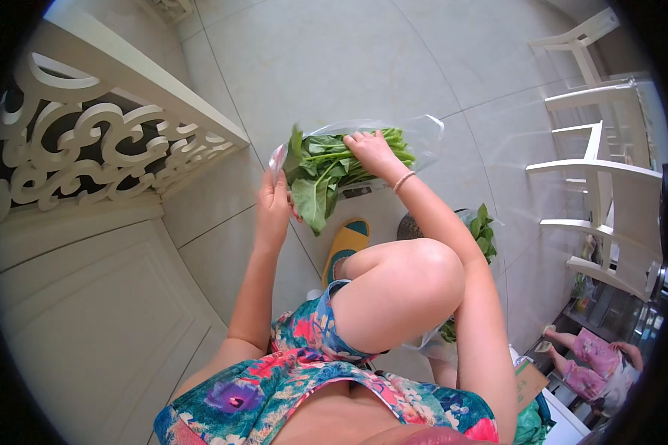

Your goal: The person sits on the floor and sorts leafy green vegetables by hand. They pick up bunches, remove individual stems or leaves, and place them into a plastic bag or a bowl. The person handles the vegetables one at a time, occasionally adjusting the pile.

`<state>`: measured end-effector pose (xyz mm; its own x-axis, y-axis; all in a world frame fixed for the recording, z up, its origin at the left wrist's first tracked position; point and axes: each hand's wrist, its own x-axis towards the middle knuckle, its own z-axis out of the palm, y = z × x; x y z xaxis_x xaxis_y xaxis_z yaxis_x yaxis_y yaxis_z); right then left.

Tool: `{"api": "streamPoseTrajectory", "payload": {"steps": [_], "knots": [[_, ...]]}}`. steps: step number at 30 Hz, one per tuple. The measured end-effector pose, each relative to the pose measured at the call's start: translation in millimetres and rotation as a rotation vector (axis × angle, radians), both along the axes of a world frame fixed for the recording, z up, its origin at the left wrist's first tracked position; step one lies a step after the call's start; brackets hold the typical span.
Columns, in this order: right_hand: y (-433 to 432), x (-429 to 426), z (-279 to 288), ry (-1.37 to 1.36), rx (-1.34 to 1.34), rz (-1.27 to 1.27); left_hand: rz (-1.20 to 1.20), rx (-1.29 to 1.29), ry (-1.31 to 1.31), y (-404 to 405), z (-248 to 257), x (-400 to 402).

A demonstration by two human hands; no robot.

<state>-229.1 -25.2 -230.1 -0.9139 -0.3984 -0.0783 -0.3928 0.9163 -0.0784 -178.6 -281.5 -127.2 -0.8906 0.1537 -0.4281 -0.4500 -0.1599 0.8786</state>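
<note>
A bunch of leafy greens (328,161) with long green stems lies inside or on a transparent plastic bag (427,139), above the tiled floor. The leaves point left and the stems right. My right hand (372,153) rests over the stems with its fingers curled around them. At the leafy end, my left hand (274,203) pinches a gathered edge of the plastic between thumb and fingers. One large leaf (313,206) droops beside that hand. Whether the bag wraps the whole underside of the bunch is hidden.
Below my hands is a yellow and teal slipper (348,245) on my foot. More greens in plastic (482,233) sit beyond my right forearm. A carved white panel (117,144) stands left, white chairs (595,167) right. Another person (595,361) is at the lower right, near a cardboard piece (529,384).
</note>
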Motion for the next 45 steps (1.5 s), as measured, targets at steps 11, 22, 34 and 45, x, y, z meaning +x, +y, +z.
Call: {"api": "streamPoseTrajectory", "payload": {"steps": [11,22,34,45], "knots": [[-3.3,-10.5,-55.0,0.179,0.185,-0.311,-0.044,0.102,0.051,0.0,13.5,20.3],[16.4,-2.2,-17.1,0.005,0.005,-0.299,0.043,0.016,0.086,-8.4,16.8,12.6],[-3.5,107.2,2.1,-0.103,-0.303,-0.491,-0.765,-0.842,0.765,121.1,-41.7,-24.6],[-18.6,252.3,61.5,0.165,-1.034,-0.842,-0.795,-0.978,1.156,103.4,-57.3,47.1]]}}
